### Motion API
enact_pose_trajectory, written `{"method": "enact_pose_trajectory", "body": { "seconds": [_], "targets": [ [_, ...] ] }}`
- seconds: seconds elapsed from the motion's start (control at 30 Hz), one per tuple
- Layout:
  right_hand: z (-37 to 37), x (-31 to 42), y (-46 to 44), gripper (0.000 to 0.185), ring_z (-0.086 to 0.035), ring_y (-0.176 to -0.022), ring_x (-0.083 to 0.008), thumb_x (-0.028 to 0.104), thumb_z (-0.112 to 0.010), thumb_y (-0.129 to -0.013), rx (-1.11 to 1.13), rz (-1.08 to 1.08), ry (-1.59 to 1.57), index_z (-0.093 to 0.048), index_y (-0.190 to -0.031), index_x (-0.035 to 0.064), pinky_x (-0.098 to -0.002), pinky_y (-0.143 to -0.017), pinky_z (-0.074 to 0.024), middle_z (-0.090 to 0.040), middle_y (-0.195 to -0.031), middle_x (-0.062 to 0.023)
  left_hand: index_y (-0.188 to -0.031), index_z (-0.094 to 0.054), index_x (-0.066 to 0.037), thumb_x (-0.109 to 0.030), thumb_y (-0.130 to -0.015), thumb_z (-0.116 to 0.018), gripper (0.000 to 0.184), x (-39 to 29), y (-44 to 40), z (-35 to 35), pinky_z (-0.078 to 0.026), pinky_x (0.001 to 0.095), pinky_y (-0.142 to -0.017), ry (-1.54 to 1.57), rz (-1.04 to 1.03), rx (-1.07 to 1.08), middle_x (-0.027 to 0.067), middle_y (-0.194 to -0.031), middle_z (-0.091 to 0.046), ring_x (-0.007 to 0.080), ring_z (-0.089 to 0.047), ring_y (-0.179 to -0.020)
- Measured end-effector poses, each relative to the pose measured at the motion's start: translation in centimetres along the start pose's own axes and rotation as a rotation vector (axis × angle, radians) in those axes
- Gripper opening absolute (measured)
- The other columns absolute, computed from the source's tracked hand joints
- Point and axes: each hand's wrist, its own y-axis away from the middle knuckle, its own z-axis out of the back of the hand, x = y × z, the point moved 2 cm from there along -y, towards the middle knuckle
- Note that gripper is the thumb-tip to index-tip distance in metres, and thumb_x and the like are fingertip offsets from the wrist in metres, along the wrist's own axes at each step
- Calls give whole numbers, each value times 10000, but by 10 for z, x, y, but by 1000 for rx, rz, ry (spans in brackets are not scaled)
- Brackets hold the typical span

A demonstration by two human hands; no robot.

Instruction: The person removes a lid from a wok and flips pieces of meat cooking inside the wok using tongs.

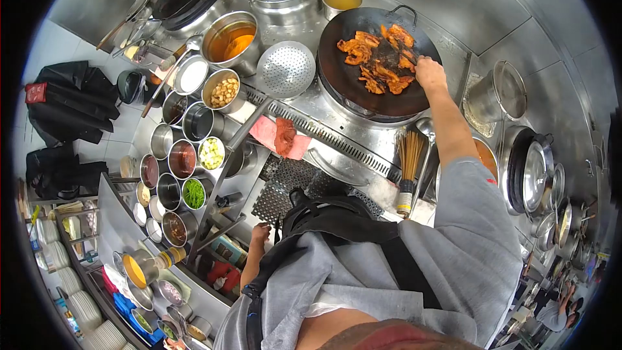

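Browned, orange-red meat pieces (387, 78) lie spread in a large black wok (334, 81) on the stove. My right hand (431, 73) is at the wok's right side, closed, beside the meat; whether it grips a piece or the rim is too small to tell. Low beside my body, my left hand (261, 232) hangs near the counter's edge, its fingers curled and small in view. A perforated metal skimmer (286, 69) rests left of the wok. Below the wok, a bamboo brush (409, 159) stands beside a ladle (426, 128).
Metal pots of ingredients, among them green vegetables (194, 193), fill the left counter. A pot of orange liquid (231, 44) stands behind them. Red and pink cloths (280, 136) lie on the stove's front edge. A person (555, 314) is far off at lower right.
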Motion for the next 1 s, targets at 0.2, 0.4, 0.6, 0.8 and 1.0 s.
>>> {"method": "enact_pose_trajectory", "body": {
  "seconds": [0.2, 0.4, 0.6, 0.8, 1.0],
  "targets": [
    [26, 0, 25, 253, -659, -961, -312, 256, -637, -868, 102, -117, -153, -682, -1042, 79, -434, -818, -522, -692, -943, -148, -1146, -631, -56, -129, -788, -660, 367, 0, -5, 0, -476, 318, -426, -55, -35, 14, 50, -654, -595, 149, -554, -521],
    [17, -14, 39, 316, -654, -964, -340, 313, -675, -848, 258, -348, -619, -700, -1082, 102, -442, -826, -491, -702, -940, -167, -1052, -663, -65, -175, -807, -640, 270, -26, -3, 2, -492, 319, -422, -52, -54, 37, 45, -639, -592, 153, -549, -493],
    [41, -30, 60, 398, -601, -1081, -363, 331, -674, -841, 133, -359, -387, -664, -1126, 53, -440, -934, -470, -652, -1108, -211, -1083, -680, -174, -302, -834, -593, 293, -8, -60, -2, -488, 372, -927, -449, -138, 147, 115, -1299, -570, 237, -572, -1162],
    [63, -21, 71, 333, -598, -1057, -382, 313, -647, -855, 133, -269, -304, -669, -1044, 40, -468, -914, -474, -657, -1073, -204, -1096, -670, -108, -323, -827, -559, 361, 38, -105, -18, -537, 376, -818, -292, -214, 27, 141, -1038, -689, 289, -674, -918],
    [5, 10, 49, 303, -603, -1040, -382, 292, -621, -874, 262, -214, -292, -654, -1081, 73, -476, -908, -478, -657, -1043, -216, -1096, -665, -53, -203, -806, -674, 327, 0, -24, -9, -500, 339, -458, -121, -46, 7, 89, -704, -636, 186, -599, -554]
  ]
}}
